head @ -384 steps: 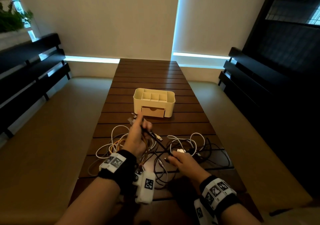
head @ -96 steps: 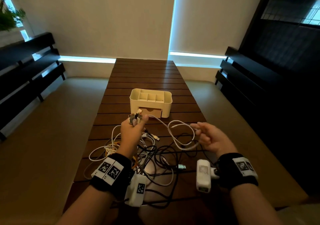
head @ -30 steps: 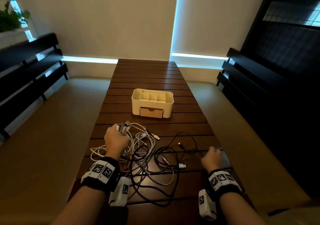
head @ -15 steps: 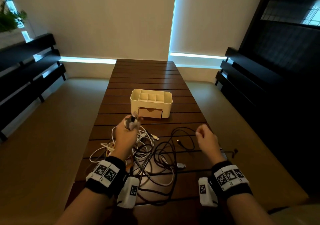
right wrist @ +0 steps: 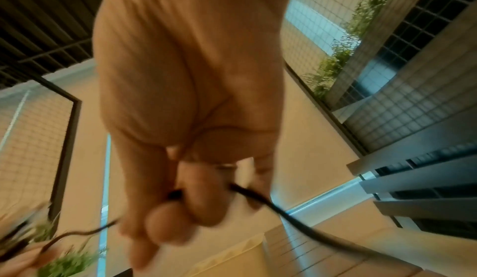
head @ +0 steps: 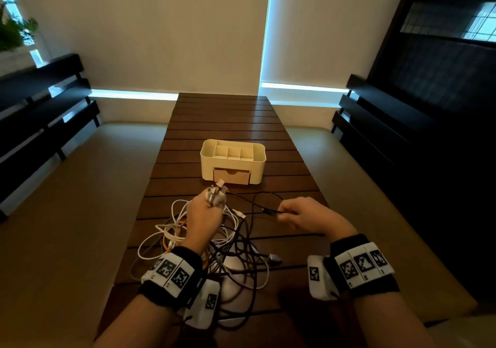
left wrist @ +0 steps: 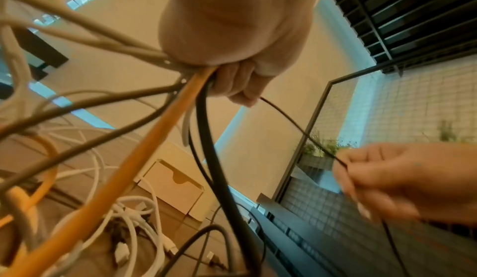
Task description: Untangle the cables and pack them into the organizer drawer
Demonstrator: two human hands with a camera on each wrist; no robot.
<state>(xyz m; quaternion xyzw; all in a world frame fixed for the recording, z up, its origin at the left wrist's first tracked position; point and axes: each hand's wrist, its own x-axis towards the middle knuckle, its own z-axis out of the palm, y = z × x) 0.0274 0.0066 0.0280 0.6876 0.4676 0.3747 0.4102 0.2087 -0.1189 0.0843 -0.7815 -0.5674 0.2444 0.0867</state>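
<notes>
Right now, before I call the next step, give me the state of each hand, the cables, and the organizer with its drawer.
left hand: raised, grips a bundle of cable ends.
right hand: pinches the thin black cable.
thin black cable: strung between both hands, off the table.
cable pile: tangled, lying on the table.
organizer: upright, top compartments look empty.
drawer: looks closed.

Slatted wooden table between tan cushioned benches — dim, blinds drawn.
</notes>
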